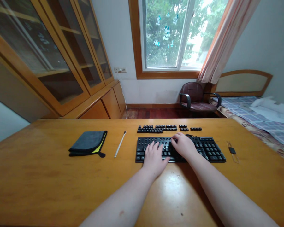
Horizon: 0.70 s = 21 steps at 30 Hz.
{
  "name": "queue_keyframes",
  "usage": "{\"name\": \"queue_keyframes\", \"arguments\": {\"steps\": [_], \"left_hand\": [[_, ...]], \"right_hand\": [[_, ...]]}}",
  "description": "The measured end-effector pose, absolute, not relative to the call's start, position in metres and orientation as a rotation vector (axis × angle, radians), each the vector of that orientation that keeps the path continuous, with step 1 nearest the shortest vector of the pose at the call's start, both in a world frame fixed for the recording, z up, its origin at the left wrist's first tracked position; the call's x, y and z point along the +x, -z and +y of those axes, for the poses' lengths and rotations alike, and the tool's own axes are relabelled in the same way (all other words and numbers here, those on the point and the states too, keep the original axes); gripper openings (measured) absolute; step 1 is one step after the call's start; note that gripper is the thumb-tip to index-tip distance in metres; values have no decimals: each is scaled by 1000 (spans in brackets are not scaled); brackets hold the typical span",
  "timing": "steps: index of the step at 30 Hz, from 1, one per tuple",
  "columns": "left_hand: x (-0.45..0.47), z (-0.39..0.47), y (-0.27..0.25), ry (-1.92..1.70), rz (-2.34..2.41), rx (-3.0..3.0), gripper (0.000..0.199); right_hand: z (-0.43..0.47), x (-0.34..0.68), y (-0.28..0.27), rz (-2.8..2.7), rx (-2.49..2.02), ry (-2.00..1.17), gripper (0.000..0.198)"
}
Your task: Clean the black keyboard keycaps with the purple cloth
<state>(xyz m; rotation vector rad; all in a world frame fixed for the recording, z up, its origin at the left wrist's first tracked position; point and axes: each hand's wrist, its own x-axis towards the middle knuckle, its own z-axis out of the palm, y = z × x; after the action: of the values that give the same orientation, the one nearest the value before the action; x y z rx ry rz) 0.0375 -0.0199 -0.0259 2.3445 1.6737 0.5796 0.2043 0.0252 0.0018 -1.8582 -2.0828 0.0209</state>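
A black keyboard (213,149) lies on the wooden desk in front of me, with its upper rows looking bare of keycaps. My left hand (153,157) rests over its left part, fingers spread, thumb stretched to the right along the near edge. Over the middle of the keyboard is my right hand (184,145), its fingers bent and drawn together at the keys; whatever sits between the fingertips is hidden. Behind the keyboard, loose black keycaps (148,129) stand in rows and small groups.
Left of the keyboard lie a thin white brush (120,144) and a folded grey cloth (88,142) with yellow inside. A wire keycap puller (232,150) with a black grip lies to the right. Beyond the wooden desk (49,186) stands an armchair (195,96).
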Motion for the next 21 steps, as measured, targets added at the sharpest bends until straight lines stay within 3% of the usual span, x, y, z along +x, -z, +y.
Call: {"name": "queue_keyframes", "arguments": {"steps": [10, 21], "left_hand": [[38, -20, 24, -586, 1672, 2324, 58], [39, -21, 26, -621, 1670, 2305, 58]], "right_hand": [[93, 174, -2, -2231, -1884, -112, 28], [106, 168, 8, -2192, -1974, -194, 19]]}}
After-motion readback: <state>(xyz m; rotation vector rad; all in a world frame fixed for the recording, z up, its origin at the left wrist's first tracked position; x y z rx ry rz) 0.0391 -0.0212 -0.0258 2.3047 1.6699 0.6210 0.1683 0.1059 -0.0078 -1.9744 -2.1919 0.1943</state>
